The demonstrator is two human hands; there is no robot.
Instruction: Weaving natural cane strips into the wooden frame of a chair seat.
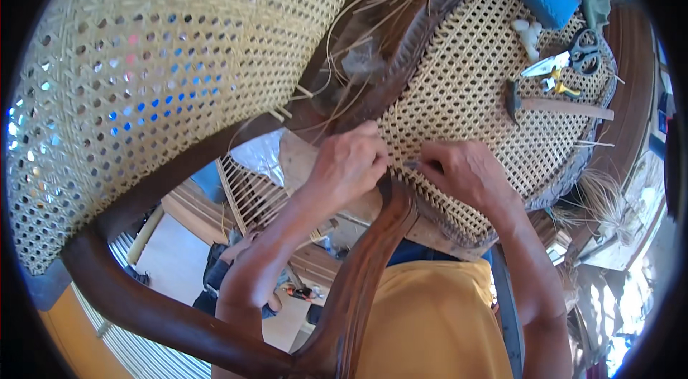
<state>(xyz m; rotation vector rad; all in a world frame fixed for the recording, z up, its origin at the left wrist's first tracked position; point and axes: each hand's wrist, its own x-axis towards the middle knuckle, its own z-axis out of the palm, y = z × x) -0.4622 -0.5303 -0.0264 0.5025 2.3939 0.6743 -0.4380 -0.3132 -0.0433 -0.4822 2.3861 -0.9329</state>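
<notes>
The left hand and right hand are curling over the cane seat lying beneath them. Both are hiding their grip; whether either is holding anything, I cannot tell.

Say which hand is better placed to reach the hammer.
Probably the right hand: it is nearer the hammer on the woven cane, while the left hand is farther left.

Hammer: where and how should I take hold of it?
Probably grip the hammer mid-handle, from above and the near side: its straight handle lies flat across the cane seat, head leftward, with scissors beyond its far side.
</notes>
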